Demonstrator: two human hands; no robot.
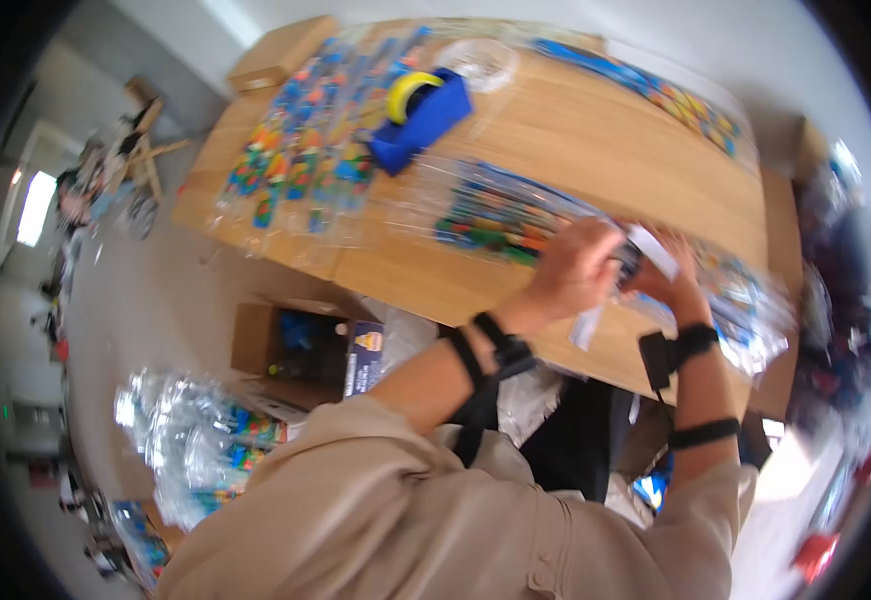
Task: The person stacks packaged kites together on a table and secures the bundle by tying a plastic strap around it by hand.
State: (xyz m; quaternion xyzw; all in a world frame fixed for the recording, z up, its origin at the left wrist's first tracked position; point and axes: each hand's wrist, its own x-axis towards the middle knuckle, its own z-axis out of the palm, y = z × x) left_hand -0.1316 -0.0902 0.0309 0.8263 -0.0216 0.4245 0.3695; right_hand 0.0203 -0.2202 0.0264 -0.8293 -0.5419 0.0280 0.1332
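My left hand (pixel 571 275) is closed, fingers bent together beside a small dark object (pixel 626 258); whether it grips that object is blurred. Around the same object's other side, my right hand (pixel 674 278) is closed. A white paper strip (pixel 655 252) sticks out over the right fingers, and another white strip end (pixel 586 326) hangs below the left hand. Under and beyond both hands lies a pile of clear plastic packs (pixel 496 215) with colourful contents, partly covered by the hands. Each wrist wears black straps.
On the wooden table (pixel 596 110) stand a blue tape dispenser (pixel 426 125) with yellow tape, rows of colourful packs (pixel 301 140) and a clear tape roll (pixel 478 64). A blue-topped pack (pixel 646 85) lies at the back. Below are an open carton (pixel 256 340) and bagged packs (pixel 191 430).
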